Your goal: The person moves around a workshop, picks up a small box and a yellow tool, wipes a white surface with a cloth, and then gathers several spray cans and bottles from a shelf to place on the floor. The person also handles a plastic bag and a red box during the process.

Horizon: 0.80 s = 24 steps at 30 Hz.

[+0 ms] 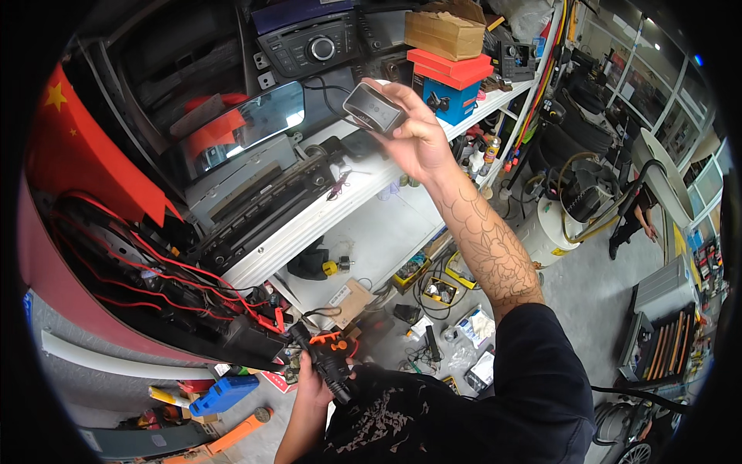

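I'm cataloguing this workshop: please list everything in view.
Flag: one, red, left.
Mirror: one, silvery, upper left.
Shelving: one, white, centre.
Lidded box: one, red and blue, on shelving.
Carton: one, brown, atop lidded box.
Case: one, blue, lower left.
Drum: one, white, right.
Another person: one, dark clothes, far right.
Handheld device: one, dark, in right hand.
Tool: one, black, in left hand.
Smaller clutter: uncountable, mixed, throughout.
Hands: two, bare, upper and lower centre.

From where I stand, no wording legible. Yellow stars [56, 97] on red flag [89, 155]. Printed picture [438, 102] of dark device on blue box [461, 99]. Yellow sticker [561, 251] on white drum [539, 236], print too small. Marks on cardboard [355, 300], unreadable.
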Each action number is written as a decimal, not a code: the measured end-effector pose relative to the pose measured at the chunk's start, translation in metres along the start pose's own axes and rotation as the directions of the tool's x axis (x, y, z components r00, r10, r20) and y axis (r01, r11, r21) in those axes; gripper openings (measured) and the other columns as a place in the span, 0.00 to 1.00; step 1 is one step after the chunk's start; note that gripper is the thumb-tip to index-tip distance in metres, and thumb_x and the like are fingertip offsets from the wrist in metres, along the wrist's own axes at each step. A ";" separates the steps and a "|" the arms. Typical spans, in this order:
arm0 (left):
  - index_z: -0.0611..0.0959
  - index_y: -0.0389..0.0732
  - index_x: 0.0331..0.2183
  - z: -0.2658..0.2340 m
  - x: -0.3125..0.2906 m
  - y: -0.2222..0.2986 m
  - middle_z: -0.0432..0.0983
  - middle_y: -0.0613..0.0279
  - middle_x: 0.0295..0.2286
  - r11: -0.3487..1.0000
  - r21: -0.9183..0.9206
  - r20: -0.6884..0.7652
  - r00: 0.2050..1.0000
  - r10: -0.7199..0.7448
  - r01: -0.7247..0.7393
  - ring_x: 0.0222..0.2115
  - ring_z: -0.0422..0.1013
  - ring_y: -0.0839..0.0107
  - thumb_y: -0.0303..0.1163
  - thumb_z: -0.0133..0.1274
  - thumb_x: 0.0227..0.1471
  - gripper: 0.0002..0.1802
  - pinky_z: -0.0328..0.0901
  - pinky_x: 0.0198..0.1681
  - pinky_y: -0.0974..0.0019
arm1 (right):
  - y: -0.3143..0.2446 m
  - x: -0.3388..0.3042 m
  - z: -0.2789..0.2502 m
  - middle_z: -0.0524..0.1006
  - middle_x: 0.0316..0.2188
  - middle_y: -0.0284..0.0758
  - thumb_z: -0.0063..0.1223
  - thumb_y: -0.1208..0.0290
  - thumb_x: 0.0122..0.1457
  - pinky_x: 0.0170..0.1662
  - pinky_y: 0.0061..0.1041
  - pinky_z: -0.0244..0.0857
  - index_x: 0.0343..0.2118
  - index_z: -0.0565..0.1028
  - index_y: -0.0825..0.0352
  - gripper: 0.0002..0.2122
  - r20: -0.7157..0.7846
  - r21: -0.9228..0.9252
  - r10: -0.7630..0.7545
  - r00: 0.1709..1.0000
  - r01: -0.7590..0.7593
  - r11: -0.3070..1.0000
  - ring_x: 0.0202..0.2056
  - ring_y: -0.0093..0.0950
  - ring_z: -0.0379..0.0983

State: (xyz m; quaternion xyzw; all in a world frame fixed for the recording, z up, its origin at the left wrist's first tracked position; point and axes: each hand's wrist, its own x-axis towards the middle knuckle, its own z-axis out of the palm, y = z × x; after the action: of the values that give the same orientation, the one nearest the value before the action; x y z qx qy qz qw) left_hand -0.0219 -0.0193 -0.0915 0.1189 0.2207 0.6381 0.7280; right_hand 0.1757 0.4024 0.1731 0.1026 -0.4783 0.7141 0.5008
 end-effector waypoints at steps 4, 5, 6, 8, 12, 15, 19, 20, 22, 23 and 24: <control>0.72 0.42 0.71 0.002 0.007 -0.001 0.78 0.46 0.62 0.998 -0.051 0.026 0.999 -0.044 0.045 0.53 0.80 0.48 0.76 0.54 0.64 0.54 0.79 0.49 0.38 | -0.002 -0.023 0.021 0.68 0.72 0.53 0.48 0.86 0.65 0.77 0.51 0.65 0.66 0.70 0.72 0.25 -0.102 0.082 0.025 0.994 -0.017 0.996 0.71 0.48 0.71; 0.72 0.42 0.71 0.003 0.009 -0.001 0.78 0.47 0.62 0.999 -0.006 0.001 0.999 -0.044 0.044 0.53 0.80 0.48 0.77 0.54 0.64 0.54 0.79 0.49 0.38 | -0.003 -0.029 0.027 0.69 0.71 0.54 0.48 0.85 0.68 0.77 0.49 0.65 0.67 0.69 0.73 0.24 -0.168 0.087 0.048 0.985 -0.034 0.996 0.70 0.48 0.72; 0.72 0.42 0.71 0.004 0.009 -0.002 0.79 0.47 0.61 0.999 0.015 -0.003 0.999 -0.047 0.047 0.53 0.80 0.48 0.77 0.54 0.64 0.54 0.79 0.50 0.37 | -0.003 -0.035 0.034 0.69 0.71 0.54 0.49 0.84 0.71 0.77 0.48 0.65 0.68 0.68 0.74 0.22 -0.218 0.109 0.066 0.974 -0.043 0.993 0.69 0.48 0.72; 0.72 0.42 0.71 0.006 0.010 -0.001 0.79 0.48 0.61 0.998 0.043 -0.015 0.999 -0.052 0.052 0.53 0.80 0.47 0.77 0.54 0.64 0.54 0.78 0.50 0.37 | -0.005 -0.044 0.044 0.71 0.68 0.56 0.49 0.79 0.77 0.75 0.42 0.69 0.71 0.65 0.76 0.22 -0.213 0.107 0.080 0.974 -0.058 0.993 0.70 0.48 0.72; 0.73 0.43 0.71 0.007 0.009 0.003 0.79 0.48 0.60 0.997 0.028 -0.026 0.997 -0.068 0.069 0.54 0.79 0.47 0.77 0.54 0.64 0.53 0.78 0.51 0.38 | -0.003 -0.041 0.047 0.71 0.69 0.56 0.53 0.77 0.78 0.61 0.27 0.80 0.71 0.64 0.75 0.23 -0.290 -0.023 0.055 0.956 -0.064 0.998 0.69 0.45 0.76; 0.74 0.43 0.70 0.006 0.009 0.004 0.79 0.48 0.61 0.997 -0.003 -0.029 0.996 -0.082 0.081 0.55 0.79 0.47 0.76 0.54 0.64 0.53 0.78 0.51 0.38 | 0.017 -0.008 0.031 0.80 0.58 0.49 0.62 0.74 0.75 0.48 0.22 0.79 0.67 0.69 0.73 0.22 -0.393 -0.127 -0.092 0.915 0.045 0.991 0.60 0.37 0.84; 0.73 0.43 0.71 0.006 0.011 0.002 0.77 0.48 0.62 0.996 0.004 -0.024 0.995 -0.092 0.092 0.55 0.79 0.47 0.75 0.53 0.66 0.51 0.78 0.52 0.38 | 0.065 0.038 0.008 0.83 0.54 0.43 0.70 0.70 0.71 0.44 0.24 0.79 0.63 0.74 0.70 0.22 -0.334 -0.640 -0.172 0.927 -0.089 0.763 0.55 0.32 0.85; 0.73 0.43 0.71 0.006 0.011 0.001 0.77 0.48 0.63 0.996 -0.012 0.008 0.996 -0.090 0.090 0.55 0.79 0.47 0.75 0.53 0.66 0.51 0.77 0.52 0.38 | 0.077 0.042 0.007 0.84 0.50 0.41 0.72 0.69 0.69 0.45 0.25 0.79 0.61 0.76 0.70 0.22 -0.349 -0.770 -0.183 0.919 -0.169 0.615 0.51 0.29 0.86; 0.72 0.41 0.72 0.005 0.012 0.000 0.76 0.48 0.65 0.995 0.033 0.027 0.995 -0.094 0.093 0.55 0.78 0.47 0.74 0.52 0.67 0.52 0.77 0.53 0.38 | 0.095 0.044 0.010 0.85 0.48 0.43 0.75 0.66 0.65 0.49 0.30 0.79 0.57 0.78 0.68 0.22 -0.221 -0.897 -0.200 0.955 -0.118 0.426 0.47 0.31 0.86; 0.72 0.41 0.72 0.004 0.014 0.000 0.75 0.48 0.65 0.994 0.043 0.029 0.994 -0.104 0.103 0.55 0.78 0.47 0.74 0.52 0.67 0.52 0.77 0.53 0.38 | 0.098 0.043 0.013 0.84 0.49 0.46 0.76 0.65 0.64 0.53 0.34 0.78 0.56 0.78 0.68 0.22 -0.056 -0.966 -0.261 0.964 0.014 0.259 0.50 0.38 0.85; 0.72 0.41 0.72 0.003 0.015 0.000 0.75 0.48 0.65 0.991 0.016 -0.015 0.991 -0.133 0.134 0.55 0.78 0.47 0.74 0.52 0.67 0.52 0.76 0.53 0.38 | 0.098 0.042 0.017 0.84 0.50 0.48 0.76 0.65 0.62 0.57 0.38 0.77 0.54 0.79 0.68 0.22 0.083 -0.992 -0.263 0.961 0.106 0.075 0.52 0.44 0.84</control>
State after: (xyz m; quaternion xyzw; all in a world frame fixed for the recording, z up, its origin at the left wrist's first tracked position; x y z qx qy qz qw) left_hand -0.0187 -0.0038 -0.0912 0.1057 0.2388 0.5869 0.7664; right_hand 0.0700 0.4109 0.1514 -0.2413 -0.7842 0.1452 0.5529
